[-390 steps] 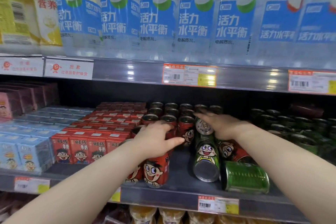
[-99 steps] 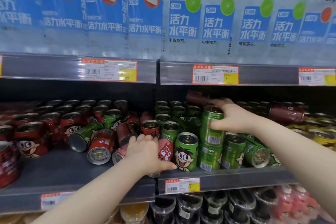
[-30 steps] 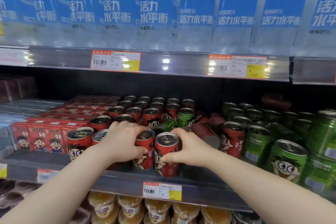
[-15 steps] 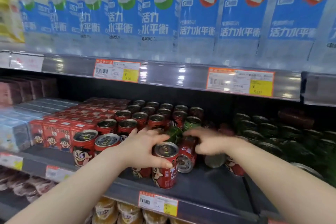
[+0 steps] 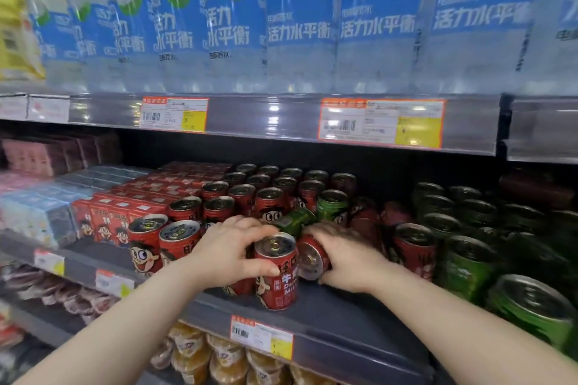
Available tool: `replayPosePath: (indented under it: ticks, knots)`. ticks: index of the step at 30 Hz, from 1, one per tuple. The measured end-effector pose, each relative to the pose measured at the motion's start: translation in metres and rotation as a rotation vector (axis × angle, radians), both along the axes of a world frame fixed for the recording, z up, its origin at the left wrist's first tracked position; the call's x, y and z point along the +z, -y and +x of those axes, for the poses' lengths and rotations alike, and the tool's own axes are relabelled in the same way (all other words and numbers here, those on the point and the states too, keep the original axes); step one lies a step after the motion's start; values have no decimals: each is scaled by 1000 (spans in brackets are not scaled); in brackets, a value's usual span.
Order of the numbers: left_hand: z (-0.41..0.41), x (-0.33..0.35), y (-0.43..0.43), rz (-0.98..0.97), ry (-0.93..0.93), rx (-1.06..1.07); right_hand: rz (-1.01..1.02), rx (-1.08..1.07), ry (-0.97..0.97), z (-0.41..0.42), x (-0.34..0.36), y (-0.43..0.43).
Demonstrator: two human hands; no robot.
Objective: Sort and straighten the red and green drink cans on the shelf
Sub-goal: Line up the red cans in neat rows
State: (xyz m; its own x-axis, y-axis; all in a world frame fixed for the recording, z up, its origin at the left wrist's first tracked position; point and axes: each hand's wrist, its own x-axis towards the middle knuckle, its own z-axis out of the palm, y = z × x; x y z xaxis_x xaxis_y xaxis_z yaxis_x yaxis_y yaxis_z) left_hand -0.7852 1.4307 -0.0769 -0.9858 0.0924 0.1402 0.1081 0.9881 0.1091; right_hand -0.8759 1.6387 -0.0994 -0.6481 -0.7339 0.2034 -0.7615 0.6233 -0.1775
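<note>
Near the front of the grey shelf (image 5: 344, 322) my left hand (image 5: 231, 253) wraps around an upright red can (image 5: 276, 275). Just to its right, my right hand (image 5: 347, 256) grips a red can lying on its side (image 5: 311, 256), its silver end facing me. Rows of upright red cans (image 5: 250, 194) stand behind and to the left. A green can (image 5: 332, 205) stands among the red ones, and another green can (image 5: 294, 220) lies tilted behind my hands. Green cans (image 5: 466, 262) fill the right side, blurred.
Red drink cartons (image 5: 115, 222) and pale blue cartons (image 5: 34, 216) sit at the left of the shelf. Water bottles (image 5: 300, 25) line the shelf above, with price tags (image 5: 381, 123) on its edge. Packaged goods (image 5: 219, 356) lie below. Bare shelf shows at front right.
My right hand has closed on the sideways red can and drawn it forward beside the upright one. The left hand stays on the upright red can. The view has moved closer.
</note>
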Motion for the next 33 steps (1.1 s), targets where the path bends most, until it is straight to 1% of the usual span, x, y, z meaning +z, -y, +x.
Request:
replayPosePath:
  ticks: [4,6,9,14,16,20,23,25,27,29,31,33]
  knots:
    - [2,-1,1,-34,-35,-1,-326,-92,262,3,14,-8]
    - [2,-1,1,-51,-40,-23,-402,-101,349,6,21,-10]
    - [-1,1,5,-91,-43,-80,-325,-98,424,13,24,-13]
    - [-7,5,11,-76,9,-174,-119,-214,335,19,35,-14]
    - [-6,8,11,-54,16,-189,-134,-221,353,20,36,-12]
    - [-10,7,20,-11,18,-210,-241,-199,516,26,31,-7]
    - [-13,7,26,34,71,-224,-215,-190,603,29,41,-5]
    - [-12,12,24,77,108,-234,-198,-243,576,24,53,1]
    - [-17,17,22,163,105,-191,-273,-363,499,18,63,11]
    - [-32,23,22,244,61,-103,-325,-457,443,7,66,23]
    - [-53,29,19,247,30,-28,-274,-491,414,-5,62,33]
    - [-72,35,11,228,54,14,-237,-498,395,-15,55,43]
